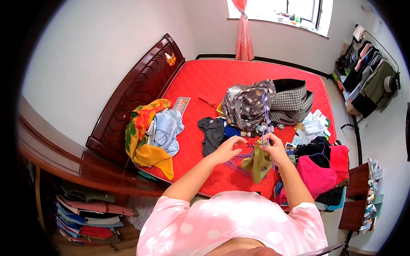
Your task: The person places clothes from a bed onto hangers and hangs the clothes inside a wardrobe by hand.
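Observation:
My right hand (275,148) pinches the gathered top of a small olive-green cloth pouch (256,164), which hangs down over the bed. Thin purple strands (266,112) rise from around that hand toward a patterned grey bag. To the left, my left hand (229,149) is open with thumb and fingers apart, close to the pouch but holding nothing. Beneath and beside the pouch, more purple loops (234,165) lie on the red mattress (200,85); whether they are cord or thin hangers I cannot tell. Dark grey clothing (211,136) lies just beyond my left hand.
A patterned grey bag (245,106) and a checked storage box (294,102) stand on the bed. Pink and black clothes (316,173) are heaped at right, a yellow-orange cloth (149,147) at left. The wooden headboard (136,81) borders the left side.

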Demonstrator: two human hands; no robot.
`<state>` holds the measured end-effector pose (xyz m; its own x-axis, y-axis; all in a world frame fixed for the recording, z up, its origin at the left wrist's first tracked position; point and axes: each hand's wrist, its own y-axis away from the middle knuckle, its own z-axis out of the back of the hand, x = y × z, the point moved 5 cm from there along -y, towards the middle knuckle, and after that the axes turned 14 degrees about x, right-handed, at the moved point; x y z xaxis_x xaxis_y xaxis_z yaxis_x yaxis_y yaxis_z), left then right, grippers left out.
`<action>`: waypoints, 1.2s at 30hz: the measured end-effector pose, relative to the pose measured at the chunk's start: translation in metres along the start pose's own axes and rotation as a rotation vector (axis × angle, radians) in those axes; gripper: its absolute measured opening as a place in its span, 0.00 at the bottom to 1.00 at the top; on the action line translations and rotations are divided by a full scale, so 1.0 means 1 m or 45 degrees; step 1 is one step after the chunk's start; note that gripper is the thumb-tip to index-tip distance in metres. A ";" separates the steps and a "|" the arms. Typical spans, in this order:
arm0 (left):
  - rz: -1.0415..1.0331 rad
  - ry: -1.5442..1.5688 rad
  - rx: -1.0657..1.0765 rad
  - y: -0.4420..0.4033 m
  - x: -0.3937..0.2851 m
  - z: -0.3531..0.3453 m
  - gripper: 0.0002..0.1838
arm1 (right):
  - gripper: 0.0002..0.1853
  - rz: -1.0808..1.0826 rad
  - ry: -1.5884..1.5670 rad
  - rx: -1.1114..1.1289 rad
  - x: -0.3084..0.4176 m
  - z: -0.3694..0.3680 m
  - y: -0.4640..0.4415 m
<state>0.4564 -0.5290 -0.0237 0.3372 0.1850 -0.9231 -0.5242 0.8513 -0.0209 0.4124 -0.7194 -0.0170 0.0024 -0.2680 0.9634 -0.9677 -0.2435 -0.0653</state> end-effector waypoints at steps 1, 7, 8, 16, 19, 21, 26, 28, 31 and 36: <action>-0.097 -0.115 -0.028 -0.006 -0.012 -0.002 0.19 | 0.10 0.022 0.032 0.044 0.000 0.000 0.001; -0.259 -0.446 0.024 -0.036 -0.014 -0.024 0.23 | 0.10 0.111 0.320 0.225 0.037 -0.006 0.020; -0.277 -0.458 0.055 -0.039 -0.011 -0.027 0.22 | 0.10 0.156 0.401 0.250 0.042 -0.006 0.023; 0.283 -0.603 0.429 -0.030 0.062 -0.029 0.12 | 0.08 0.250 0.504 0.034 0.065 0.009 0.042; 0.327 -0.395 0.056 -0.021 0.049 0.003 0.15 | 0.10 0.256 0.552 -0.001 0.062 0.010 0.045; 0.306 -0.408 -0.178 -0.018 0.032 0.026 0.24 | 0.10 0.213 0.597 -0.045 0.056 0.012 0.048; 0.101 -0.543 -0.387 -0.013 -0.027 0.058 0.10 | 0.11 0.110 0.548 -0.133 0.041 0.011 0.048; -0.028 -0.622 -0.387 -0.012 -0.040 0.060 0.09 | 0.10 0.067 0.491 -0.113 0.033 0.012 0.047; -0.008 -0.638 -0.284 -0.014 -0.041 0.057 0.14 | 0.07 0.076 0.637 -0.085 0.022 0.014 0.047; 0.006 -0.755 -0.224 -0.017 -0.046 0.062 0.17 | 0.11 0.239 0.628 -0.142 0.011 0.030 0.049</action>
<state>0.4983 -0.5215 0.0427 0.6856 0.4726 -0.5538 -0.6305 0.7657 -0.1271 0.3727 -0.7620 -0.0175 -0.2662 0.1783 0.9473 -0.9610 -0.1258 -0.2463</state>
